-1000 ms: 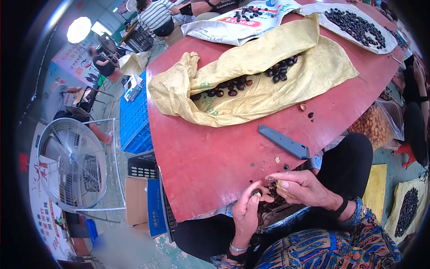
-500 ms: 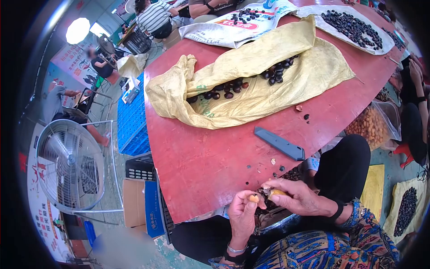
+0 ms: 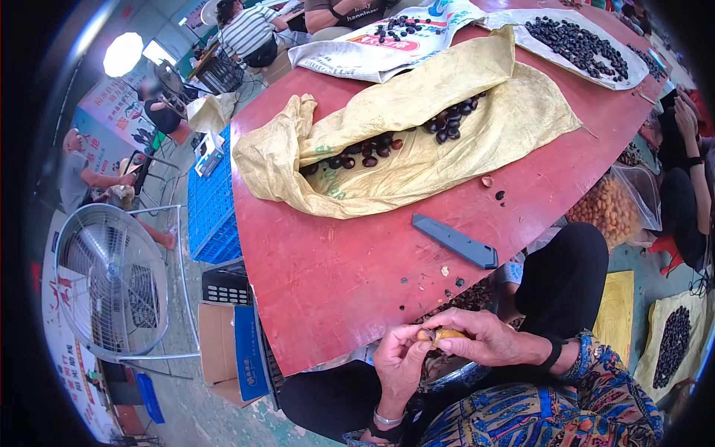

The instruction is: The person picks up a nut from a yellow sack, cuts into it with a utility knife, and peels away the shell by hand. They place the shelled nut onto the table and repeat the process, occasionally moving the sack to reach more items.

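My left hand [image 3: 396,363] is closed in a pinch on a small pale tan nut [image 3: 424,335] beside the table's near edge. Fingertip to fingertip with it, my right hand [image 3: 484,339] is closed around a yellow-brown piece [image 3: 449,334], whose kind I cannot make out. The two held things meet or nearly meet between the hands. Below them, brown shell bits [image 3: 471,296] fill a container that my hands partly hide. A grey-blue box cutter [image 3: 456,241] lies on the red table [image 3: 335,276], beyond my right hand.
A yellow woven sack [image 3: 417,182] with dark nuts [image 3: 447,123] spreads over the table. White sacks [image 3: 335,58] carry more dark nuts farther back. A bag of tan kernels [image 3: 605,212] stands at right. Left are a blue crate [image 3: 214,212] and a large fan [image 3: 112,276]. Other people sit around.
My hands have come together, bringing the nut in the left against the piece in the right. The whole view has shifted slightly; the cutter and sacks lie as before.
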A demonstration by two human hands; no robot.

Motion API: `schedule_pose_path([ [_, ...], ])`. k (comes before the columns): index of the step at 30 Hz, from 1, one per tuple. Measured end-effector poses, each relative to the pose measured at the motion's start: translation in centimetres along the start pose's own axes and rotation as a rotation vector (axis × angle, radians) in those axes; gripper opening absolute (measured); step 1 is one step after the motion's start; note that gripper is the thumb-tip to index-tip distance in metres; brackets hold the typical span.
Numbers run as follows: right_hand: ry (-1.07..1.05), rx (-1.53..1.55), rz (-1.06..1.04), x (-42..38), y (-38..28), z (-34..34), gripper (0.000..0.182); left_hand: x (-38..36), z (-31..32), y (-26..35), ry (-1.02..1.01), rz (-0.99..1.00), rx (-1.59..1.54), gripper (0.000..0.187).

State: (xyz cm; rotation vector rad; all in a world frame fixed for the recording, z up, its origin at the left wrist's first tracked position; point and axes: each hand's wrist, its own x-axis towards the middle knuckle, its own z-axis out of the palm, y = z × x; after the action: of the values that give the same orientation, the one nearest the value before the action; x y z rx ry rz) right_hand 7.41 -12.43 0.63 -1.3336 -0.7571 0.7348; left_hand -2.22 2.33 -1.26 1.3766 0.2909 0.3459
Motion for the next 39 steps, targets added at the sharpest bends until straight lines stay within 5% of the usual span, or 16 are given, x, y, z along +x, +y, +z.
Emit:
schedule_pose_path([
  [8, -0.009, 0.225, 0.024, 0.1, 1.2, -0.1, 0.030, 0.1, 0.3, 0.0, 0.004, 0.027, 0.053, 0.019],
  [14, -0.073, 0.614, 0.231, 0.0, 0.9, -0.4, 0.027, 0.1, 0.4, -0.1, -0.020, 0.070, 0.010, 0.019],
  [20, 0.193, 0.316, 0.114, 0.4, 2.1, -0.4, 0.026, 0.3, 0.8, 0.5, 0.050, 0.240, -0.088, 0.017],
  [25, 0.069, 0.393, 0.211, 0.3, 0.3, 0.0, 0.029, 0.9, 0.3, 0.1, 0.062, 0.055, -0.328, 0.021],
  [31, 0.121, -0.168, -0.038, 0.2, -0.3, 0.1, 0.031, 0.8, 0.2, 0.0, 0.009, -0.051, -0.373, 0.027],
  [39, 0.032, -0.074, -0.003, 0.2, -0.4, 0.2, 0.038, 0.2, 0.3, -0.7, 0.043, -0.092, -0.157, 0.023],
])
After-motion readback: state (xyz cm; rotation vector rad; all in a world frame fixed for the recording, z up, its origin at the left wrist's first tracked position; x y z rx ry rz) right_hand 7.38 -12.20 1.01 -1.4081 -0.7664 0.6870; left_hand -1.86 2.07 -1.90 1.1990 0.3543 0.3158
